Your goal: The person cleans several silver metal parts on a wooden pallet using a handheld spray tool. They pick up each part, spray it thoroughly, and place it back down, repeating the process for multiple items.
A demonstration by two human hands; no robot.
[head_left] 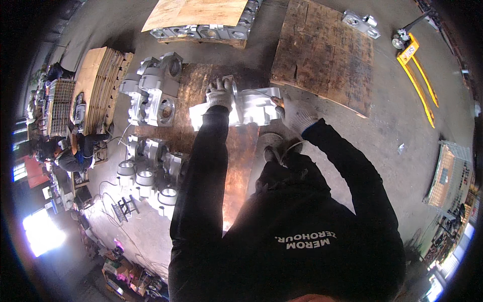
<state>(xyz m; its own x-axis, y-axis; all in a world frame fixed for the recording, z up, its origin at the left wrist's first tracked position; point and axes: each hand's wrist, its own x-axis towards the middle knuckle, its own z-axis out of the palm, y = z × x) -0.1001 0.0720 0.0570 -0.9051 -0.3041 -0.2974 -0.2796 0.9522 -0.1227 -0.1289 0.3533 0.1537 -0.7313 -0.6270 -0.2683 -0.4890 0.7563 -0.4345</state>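
Note:
A bright silver metal casting (257, 106) lies in front of me at the edge of a worn wooden board (241, 151). My left hand (219, 95), in a pale work glove, grips the casting's upright flange with fingers bent over it. In my right hand (298, 115), also gloved, is a thin tool with an orange handle (277, 101). The handle's end shows at my fingers, right against the casting's right side. Glare washes out the casting's left part, and the tool's tip is hard to make out.
More silver castings (163, 100) stand to the left, with several ring-topped ones (145, 178) nearer me. Ahead right lies another wooden board (322, 55) bearing one casting (361, 24). A yellow pallet jack (413, 65) and a wire cage (448, 176) are at right. Another person (75, 158) works far left.

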